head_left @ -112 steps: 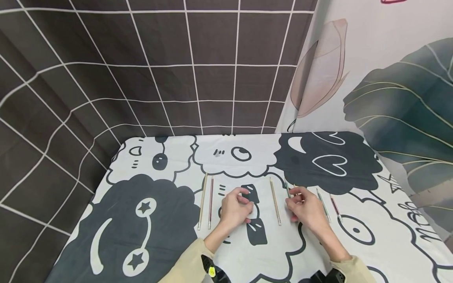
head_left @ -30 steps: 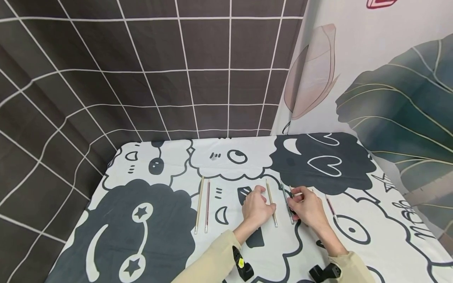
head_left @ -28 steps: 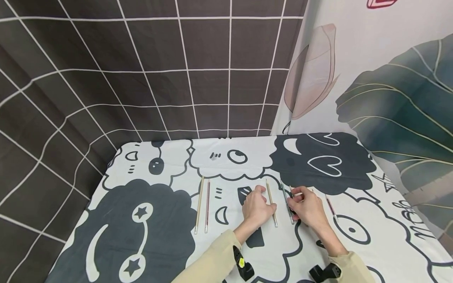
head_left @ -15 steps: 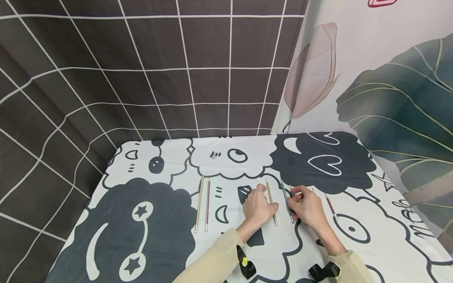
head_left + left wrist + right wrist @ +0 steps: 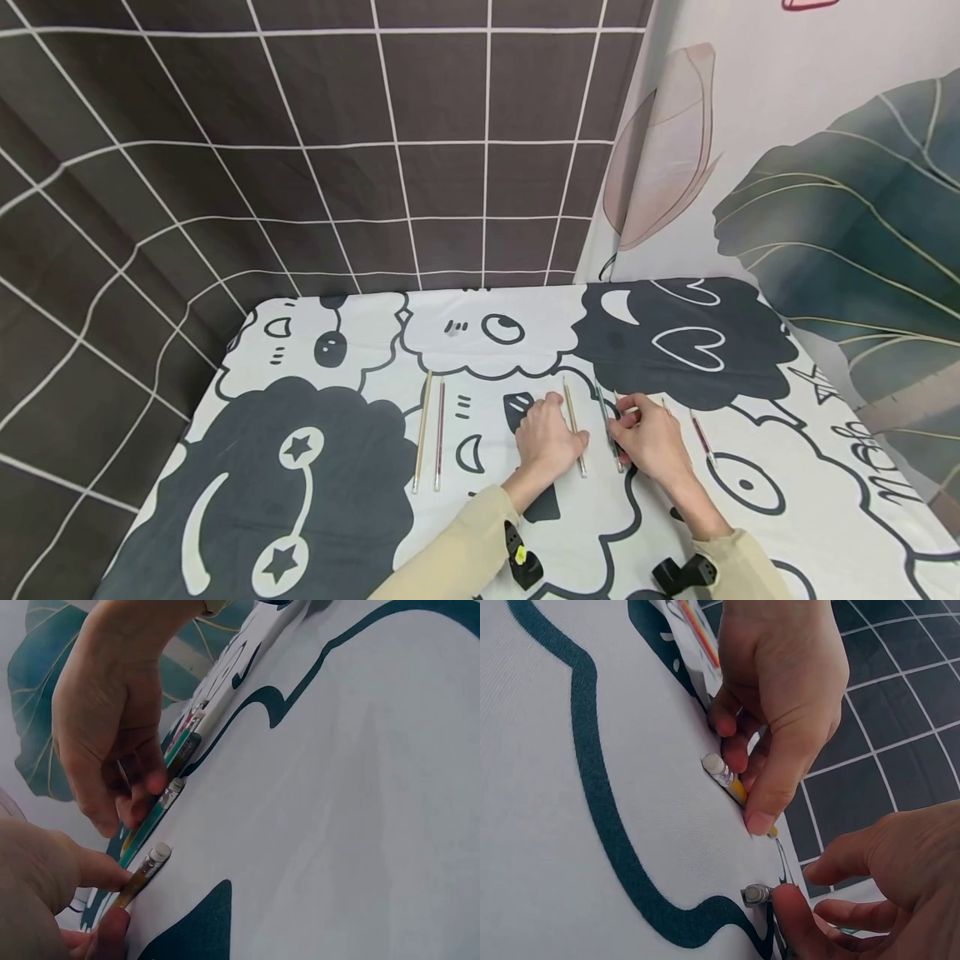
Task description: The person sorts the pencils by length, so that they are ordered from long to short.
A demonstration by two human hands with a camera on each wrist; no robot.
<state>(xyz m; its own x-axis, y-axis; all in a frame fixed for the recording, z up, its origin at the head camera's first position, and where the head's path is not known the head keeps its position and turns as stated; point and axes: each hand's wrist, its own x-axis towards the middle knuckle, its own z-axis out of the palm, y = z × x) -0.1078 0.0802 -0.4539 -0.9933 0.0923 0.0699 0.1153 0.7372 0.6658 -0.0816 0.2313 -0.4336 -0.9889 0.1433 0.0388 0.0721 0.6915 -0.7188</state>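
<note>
My left hand (image 5: 550, 437) rests on the cloth and pinches a yellow pencil (image 5: 572, 412) near its eraser end, thumb on one side and a finger on the other. Just right of it lies a dark green pencil (image 5: 604, 417), roughly parallel. My right hand (image 5: 651, 437) holds this green pencil by its lower part; in the right wrist view the thumb touches it near the metal ferrule (image 5: 757, 893). Part of that grip is hidden. The tip of another pencil (image 5: 617, 406) shows between the green pencil and the right hand, its body covered by the fingers.
Farther left lie a yellow pencil (image 5: 423, 433) and a red pencil (image 5: 439, 435), side by side. Right of the right hand are a pencil tip (image 5: 664, 405) and a dark red pencil (image 5: 702, 437). A cartoon-print cloth (image 5: 480, 350) covers the table; a grid curtain (image 5: 442, 183) hangs behind.
Since the oldest frame, my left hand has moved right to the yellow pencil and taken hold of it. More of the green pencil shows now. Over the last second, both hands stay nearly still.
</note>
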